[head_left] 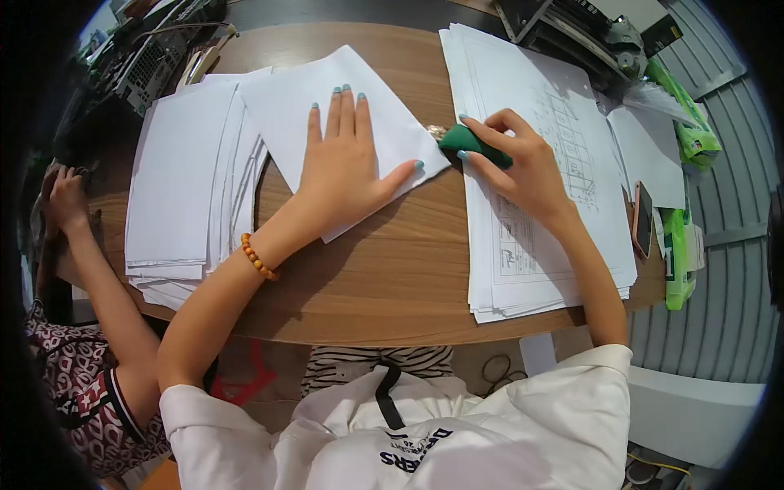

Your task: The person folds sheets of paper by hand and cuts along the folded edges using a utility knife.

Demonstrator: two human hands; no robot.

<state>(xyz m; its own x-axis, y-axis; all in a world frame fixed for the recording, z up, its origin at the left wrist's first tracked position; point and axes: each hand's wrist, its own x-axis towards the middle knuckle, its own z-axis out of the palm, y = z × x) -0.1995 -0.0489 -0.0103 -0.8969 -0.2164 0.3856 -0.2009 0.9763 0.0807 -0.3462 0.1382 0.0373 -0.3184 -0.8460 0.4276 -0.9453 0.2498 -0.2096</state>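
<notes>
My left hand (341,167) lies flat with fingers spread on a white paper sheet or thin set of sheets (286,106), which is turned at an angle on the desk. A wooden bead bracelet (258,257) circles my left wrist. My right hand (523,159) is closed around a green stapler (474,147), its shiny metal end pointing left, right at the corner of the angled paper. Under my right hand and forearm lies a thick stack of printed drawings (535,245); its sheets show line diagrams and tables.
On the left stands a pile of white papers (175,180). A printer-like machine (572,33) is at the back right. A phone (643,216) and green packages (678,253) sit along the right edge of the wooden desk (367,286). Another person's arm (106,278) reaches in at left.
</notes>
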